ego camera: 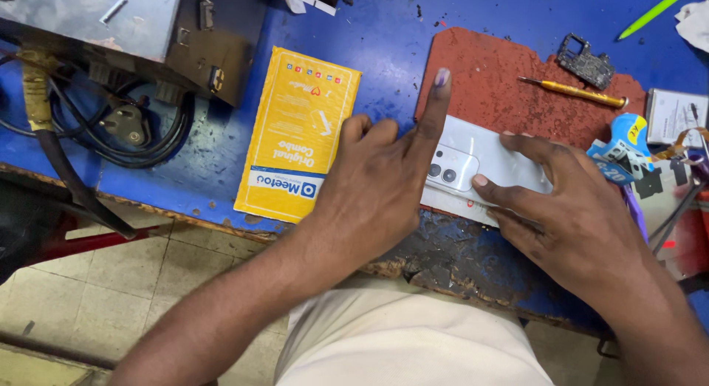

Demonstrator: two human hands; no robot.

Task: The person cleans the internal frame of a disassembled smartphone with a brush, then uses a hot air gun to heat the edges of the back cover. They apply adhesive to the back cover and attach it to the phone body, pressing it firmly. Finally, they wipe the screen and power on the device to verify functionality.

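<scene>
Nearest, at the bottom: pale cloth over the lap, then two bare forearms reaching up over the chipped front edge of the blue painted bench (384,39).

Just past that edge, lying flat: a white, flat, smooth phone with a raised camera block on its back (484,153). Resting half on the bench and half on a rough red-brown mat (487,76).

Left hand (377,186) covering the near left end of the phone. Fingers curled down, only the first finger sticking straight up. Not squeezing anything, just resting against the phone.

Right hand (572,209) lying on the phone's right part. Fingers spread and flat, thumb along the near long edge, tips pressing the top. Pinning it down, not wrapped round it.

Probably light and stiff, that phone. Smooth and slippery too, so likely to slide on the bench paint but less on the rough mat. Probably easy to crack or scratch, most of all at the little round lenses. Best taken by the two long thin sides, away from the camera block.

To the left: a yellow flat paper packet (299,131). Further left: black cables and a plug (125,124) under a grey metal box (111,24).

To the right: a blue and white tape holder (619,146). Further back on the mat: a thin yellow screwdriver (572,93) and a small dark metal frame part (585,59). Farthest off, top right: a green stick (653,13).
</scene>
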